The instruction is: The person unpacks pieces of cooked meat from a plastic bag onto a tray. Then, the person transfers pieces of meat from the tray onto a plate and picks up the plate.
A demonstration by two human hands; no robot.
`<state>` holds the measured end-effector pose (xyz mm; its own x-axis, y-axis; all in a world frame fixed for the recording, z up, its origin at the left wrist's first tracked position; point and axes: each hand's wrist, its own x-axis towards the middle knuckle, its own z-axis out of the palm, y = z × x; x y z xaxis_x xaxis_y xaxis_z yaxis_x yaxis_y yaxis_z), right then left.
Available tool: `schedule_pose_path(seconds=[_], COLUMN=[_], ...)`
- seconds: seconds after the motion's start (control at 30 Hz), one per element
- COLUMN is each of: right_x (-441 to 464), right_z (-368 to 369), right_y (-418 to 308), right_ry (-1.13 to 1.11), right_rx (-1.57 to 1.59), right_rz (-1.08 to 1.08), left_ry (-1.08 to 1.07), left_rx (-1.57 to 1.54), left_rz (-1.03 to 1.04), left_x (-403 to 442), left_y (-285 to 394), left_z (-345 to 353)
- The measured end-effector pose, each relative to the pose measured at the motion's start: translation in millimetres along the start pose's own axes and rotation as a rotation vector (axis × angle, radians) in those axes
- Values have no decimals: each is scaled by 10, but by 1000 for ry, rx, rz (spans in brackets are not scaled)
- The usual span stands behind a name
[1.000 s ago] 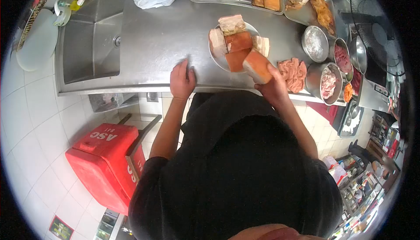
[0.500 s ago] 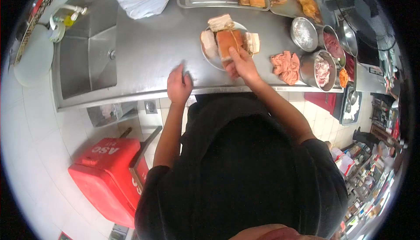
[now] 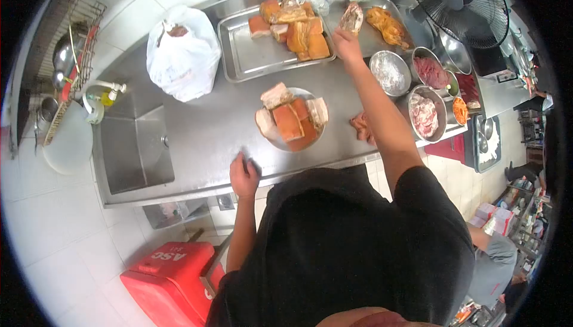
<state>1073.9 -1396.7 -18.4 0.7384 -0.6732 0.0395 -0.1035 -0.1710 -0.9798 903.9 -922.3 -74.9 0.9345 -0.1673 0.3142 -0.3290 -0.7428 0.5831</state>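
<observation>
My right hand (image 3: pixel 346 45) reaches across the counter to the right metal tray (image 3: pixel 382 8). It is at the near end of a pale, browned piece of meat (image 3: pixel 351 18); I cannot make out whether its fingers grip it. A whole yellow-brown cooked bird (image 3: pixel 387 27) lies beside that piece. Low on the counter, close to the front edge, rests my left hand (image 3: pixel 244 176), its fingers apart and nothing in them. Between my arms stands a round plate (image 3: pixel 280 143) holding several slabs of orange-skinned pork belly (image 3: pixel 287 122).
More pork belly fills part of the left tray (image 3: pixel 239 64). Nearby are a white plastic bag (image 3: pixel 184 58), a sink (image 3: pixel 140 160), metal bowls of meat (image 3: pixel 425 115), pinkish meat (image 3: pixel 362 128) under my forearm, and a fan (image 3: pixel 456 2). A person in grey (image 3: pixel 494 264) is behind at right.
My right hand has let go of the pork belly slab on the plate and moved up and right to the tray. The view has shifted; my left hand stays by the counter edge.
</observation>
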Motion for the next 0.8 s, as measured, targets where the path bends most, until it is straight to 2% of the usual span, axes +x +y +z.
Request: schedule_pose_path(seconds=[0.07,0.17,0.2,0.3,0.4,0.5,0.6,0.7,0.8], right_x=[426,860,1045,1364,1934,1986,1897,2239,2252], right_z=[71,176,247,276,328,452,649,934,1064], right_y=[49,-3,143,108,480,410,48,-8,173], right_ry=[31,-10,-31,-361,-561,-490,-477,-725,-452], right_rx=[-247,-253,-269,-642,-629,-695,-688,-922,-646], right_rz=[-98,3,-27,-83,-43,-304,-384,-287,-47], left_ry=[-13,-42,-35,-35,-64,-93,-110,-115,-115], left_rx=[25,26,44,80,100,173,195,204,204], left_rz=[3,-53,-54,-65,-100,-141,-169,-192,-150], left_x=[-1,-7,15,9,65,108,114,147,154], left_y=[-17,-19,3,19,69,99,93,148,117], left_z=[10,41,65,95,92,119,132,136,146])
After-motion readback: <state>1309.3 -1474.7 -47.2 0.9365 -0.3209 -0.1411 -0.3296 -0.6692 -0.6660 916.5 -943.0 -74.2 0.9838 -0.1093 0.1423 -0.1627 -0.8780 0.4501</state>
